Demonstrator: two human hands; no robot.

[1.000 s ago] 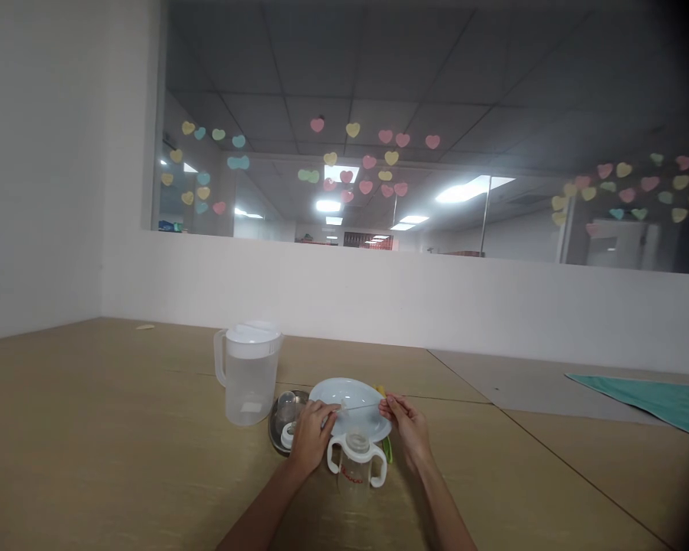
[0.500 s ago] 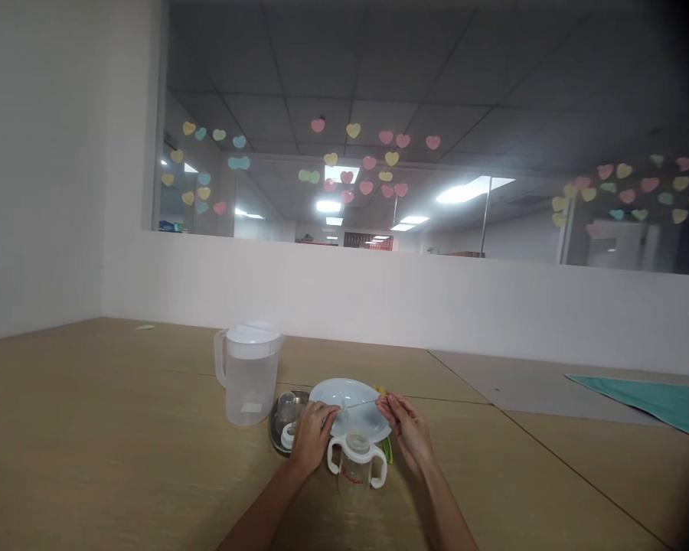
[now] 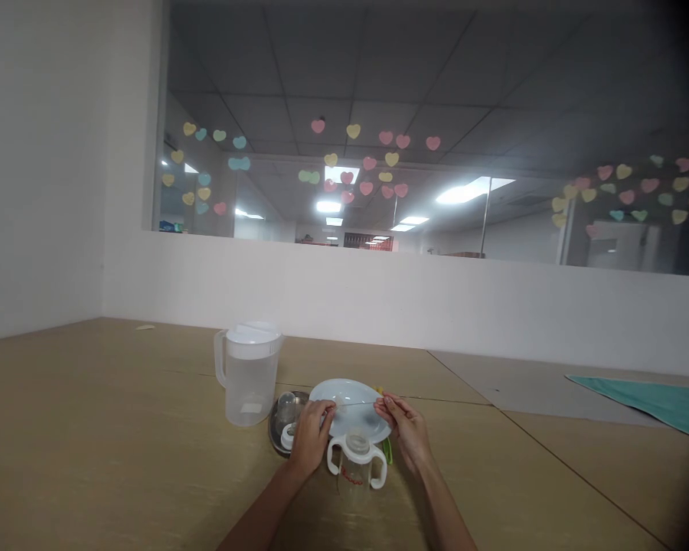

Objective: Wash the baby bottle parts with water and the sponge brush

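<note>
Above a white bowl [image 3: 363, 428], my right hand [image 3: 407, 428] pinches one end of a thin rod [image 3: 356, 403]. The other end of the rod reaches the fingertips of my left hand [image 3: 311, 432], which are closed on a small clear piece [image 3: 338, 401], too faint to name. In front of the bowl stands a clear baby bottle [image 3: 353, 473], upright and without a cap, with two white side handles. Left of my left hand, a metal tray [image 3: 274, 432] holds a clear domed cap [image 3: 286, 407] and a white ring [image 3: 288, 436].
A clear lidded pitcher [image 3: 251, 383] stands at the left, behind the tray. Something green [image 3: 386, 451] sticks out at the bowl's right side. A teal cloth [image 3: 654, 402] lies far right on the table [image 3: 149, 444]. A white wall with a window rises behind.
The rod has come closer to level, its left end rising slightly with my left fingertips. The clear piece now shows less below my left fingers. Bottle, bowl and pitcher have stayed put.
</note>
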